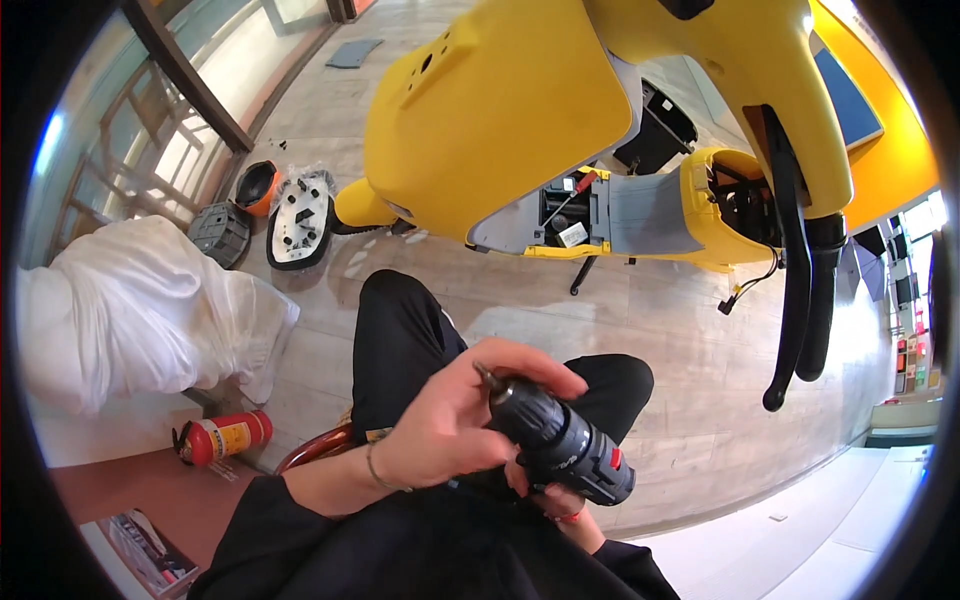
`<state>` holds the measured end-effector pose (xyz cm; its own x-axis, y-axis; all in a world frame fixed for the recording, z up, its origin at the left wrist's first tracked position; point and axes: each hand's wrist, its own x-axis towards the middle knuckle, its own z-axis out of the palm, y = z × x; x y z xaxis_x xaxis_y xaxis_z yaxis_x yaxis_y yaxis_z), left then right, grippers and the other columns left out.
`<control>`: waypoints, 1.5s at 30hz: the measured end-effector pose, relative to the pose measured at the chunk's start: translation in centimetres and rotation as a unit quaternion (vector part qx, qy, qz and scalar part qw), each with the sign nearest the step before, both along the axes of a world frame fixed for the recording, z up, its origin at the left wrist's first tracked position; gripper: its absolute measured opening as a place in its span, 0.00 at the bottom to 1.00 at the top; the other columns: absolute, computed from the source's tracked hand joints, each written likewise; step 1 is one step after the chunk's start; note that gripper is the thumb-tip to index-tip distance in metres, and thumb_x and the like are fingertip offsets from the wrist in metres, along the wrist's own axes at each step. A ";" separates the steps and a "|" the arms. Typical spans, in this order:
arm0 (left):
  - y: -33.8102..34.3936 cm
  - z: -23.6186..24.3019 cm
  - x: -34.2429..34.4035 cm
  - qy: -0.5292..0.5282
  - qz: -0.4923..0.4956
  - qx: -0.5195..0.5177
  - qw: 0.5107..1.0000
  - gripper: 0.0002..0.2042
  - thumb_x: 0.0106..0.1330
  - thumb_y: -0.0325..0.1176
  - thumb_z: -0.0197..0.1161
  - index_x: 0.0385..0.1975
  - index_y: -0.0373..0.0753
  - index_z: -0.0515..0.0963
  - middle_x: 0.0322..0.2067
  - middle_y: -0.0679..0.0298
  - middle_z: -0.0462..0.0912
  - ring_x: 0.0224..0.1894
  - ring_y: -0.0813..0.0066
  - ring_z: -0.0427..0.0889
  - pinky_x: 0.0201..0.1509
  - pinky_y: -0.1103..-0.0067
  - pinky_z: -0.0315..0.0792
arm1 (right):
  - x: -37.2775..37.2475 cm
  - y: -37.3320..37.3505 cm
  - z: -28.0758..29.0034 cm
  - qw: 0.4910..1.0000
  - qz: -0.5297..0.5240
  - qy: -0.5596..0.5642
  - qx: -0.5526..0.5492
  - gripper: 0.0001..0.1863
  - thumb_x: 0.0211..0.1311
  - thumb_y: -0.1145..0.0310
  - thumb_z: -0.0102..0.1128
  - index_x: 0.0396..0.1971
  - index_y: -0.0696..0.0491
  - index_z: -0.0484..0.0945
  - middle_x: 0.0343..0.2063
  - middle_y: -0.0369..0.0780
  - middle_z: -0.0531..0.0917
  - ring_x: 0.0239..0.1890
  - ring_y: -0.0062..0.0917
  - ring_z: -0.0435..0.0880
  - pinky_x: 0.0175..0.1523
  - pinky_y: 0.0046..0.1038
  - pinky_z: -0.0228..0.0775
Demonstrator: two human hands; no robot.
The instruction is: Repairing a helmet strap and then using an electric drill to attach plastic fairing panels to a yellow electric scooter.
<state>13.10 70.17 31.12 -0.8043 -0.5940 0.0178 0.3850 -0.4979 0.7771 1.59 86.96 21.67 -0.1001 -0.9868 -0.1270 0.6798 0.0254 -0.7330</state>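
Observation:
A black cordless drill [570, 445] with a small red switch is tilted over my lap, its chuck toward the upper left. A short metal bit [487, 374] sticks out of the chuck. My right hand [560, 500] is closed around the drill's handle, mostly hidden under the body. Cupped beside the chuck, my left hand [440, 420] has its thumb and fingers spread apart. The fingers reach behind the chuck, and the thumb tip lies close to its side. Whether the left fingertips touch the drill is hard to see.
Ahead stands a yellow scooter [500, 130] with an open compartment [575, 215] holding a red-handled screwdriver [572, 193]. A scooter seat [302, 220] lies upside down beside a grey box [220, 234]. To the left are white plastic sheeting [150, 310] and a fire extinguisher [228, 438].

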 end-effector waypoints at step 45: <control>2.4 0.2 1.9 0.123 -0.007 0.032 0.992 0.26 0.57 0.28 0.69 0.53 0.35 0.64 0.52 0.50 0.73 0.56 0.64 0.74 0.61 0.70 0.67 | 1.9 -0.4 3.1 0.987 0.070 -0.120 -0.077 0.41 0.41 0.55 0.61 0.56 0.61 0.60 0.14 0.36 0.71 0.14 0.25 0.70 0.23 0.25 0.64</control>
